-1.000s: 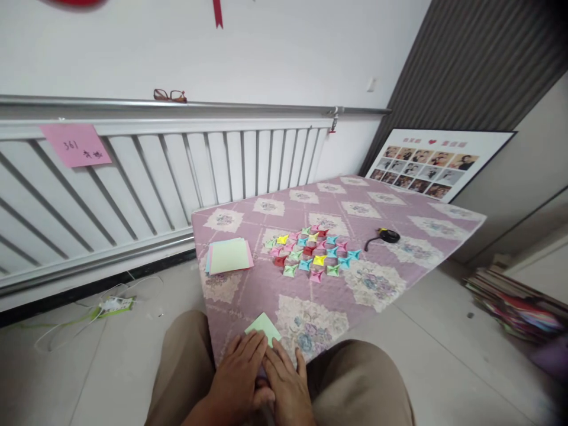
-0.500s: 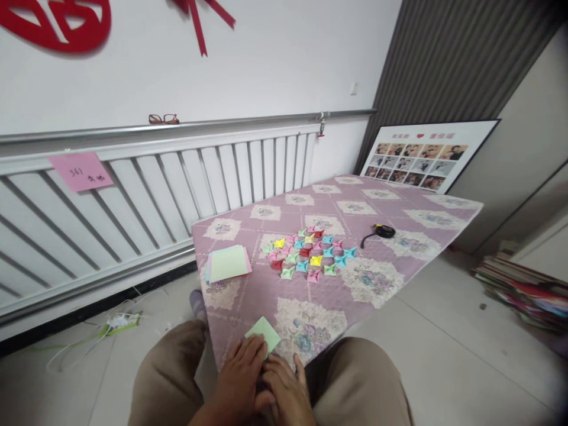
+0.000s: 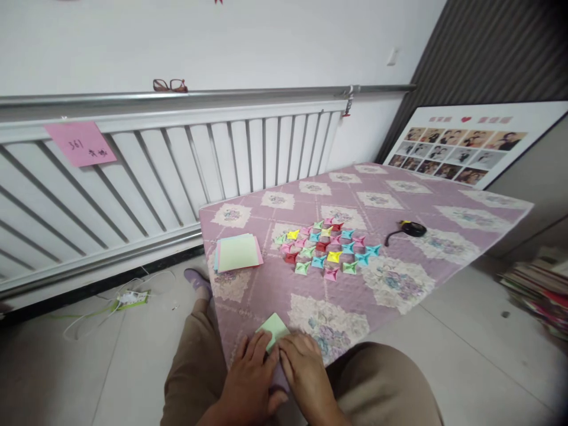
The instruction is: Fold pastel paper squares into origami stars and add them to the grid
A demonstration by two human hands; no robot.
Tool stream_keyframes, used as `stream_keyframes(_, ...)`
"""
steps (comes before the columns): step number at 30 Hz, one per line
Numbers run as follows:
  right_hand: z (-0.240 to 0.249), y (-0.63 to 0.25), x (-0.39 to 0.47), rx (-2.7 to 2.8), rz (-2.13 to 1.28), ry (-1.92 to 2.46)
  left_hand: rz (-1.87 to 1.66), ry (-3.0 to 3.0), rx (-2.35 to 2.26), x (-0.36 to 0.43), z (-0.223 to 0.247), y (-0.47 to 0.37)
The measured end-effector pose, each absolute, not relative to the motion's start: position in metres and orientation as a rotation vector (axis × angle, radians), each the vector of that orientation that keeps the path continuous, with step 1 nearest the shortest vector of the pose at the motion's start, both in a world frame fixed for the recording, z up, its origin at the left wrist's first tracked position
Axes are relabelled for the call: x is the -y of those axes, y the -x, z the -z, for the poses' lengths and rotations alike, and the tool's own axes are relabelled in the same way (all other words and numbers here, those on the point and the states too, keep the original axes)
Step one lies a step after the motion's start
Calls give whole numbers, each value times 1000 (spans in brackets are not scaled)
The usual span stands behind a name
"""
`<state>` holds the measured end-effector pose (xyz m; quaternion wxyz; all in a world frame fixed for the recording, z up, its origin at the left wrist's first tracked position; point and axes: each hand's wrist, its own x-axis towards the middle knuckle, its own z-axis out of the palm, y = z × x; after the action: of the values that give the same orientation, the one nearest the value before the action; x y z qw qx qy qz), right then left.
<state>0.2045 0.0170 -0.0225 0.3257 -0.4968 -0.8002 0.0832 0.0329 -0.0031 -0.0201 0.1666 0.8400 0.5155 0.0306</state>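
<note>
A light green sheet of origami paper point(image 3: 275, 327) lies at the near corner of the cloth-covered table, one corner pointing away from me. My left hand point(image 3: 252, 374) rests on its left side, fingers stretched out over the paper and thumb apart. At the right side, my right hand point(image 3: 305, 368) has its fingers curled together on the paper's edge. The near part of the sheet is hidden under both hands. Farther up the table sit several small folded paper pieces point(image 3: 334, 257) in rows, in green, pink, yellow, red and blue. A stack of square paper sheets point(image 3: 238, 252) lies to their left.
A black tape measure point(image 3: 413, 229) with a strap lies on the right of the purple floral tablecloth point(image 3: 261, 296). Behind the table runs a white radiator point(image 3: 248, 151) with glasses point(image 3: 170, 86) on the pipe above. A power strip point(image 3: 133, 299) is on the floor, and a photo board point(image 3: 470, 142) leans at the back.
My view has shifted, so the table sits farther right in it. My right hand has moved up along the paper's right side, while my left hand stays on its left side.
</note>
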Motion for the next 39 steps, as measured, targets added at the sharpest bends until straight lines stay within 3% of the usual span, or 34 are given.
stream_keyframes(6,31,-219,-11,2124,-159,1365,-109,-2319,-1519,4,24,-31)
stream_keyframes(25,-12,-199,-53,2121,-371,1925,-135,-2287,-1448,0,14,-22)
stream_keyframes(32,-19,-197,-59,2126,-459,2000,-281,-2076,-1719,-37,-11,-26)
stream_keyframes(39,-18,-197,-61,2121,-484,2010,-37,-2087,-1670,-66,-26,-30)
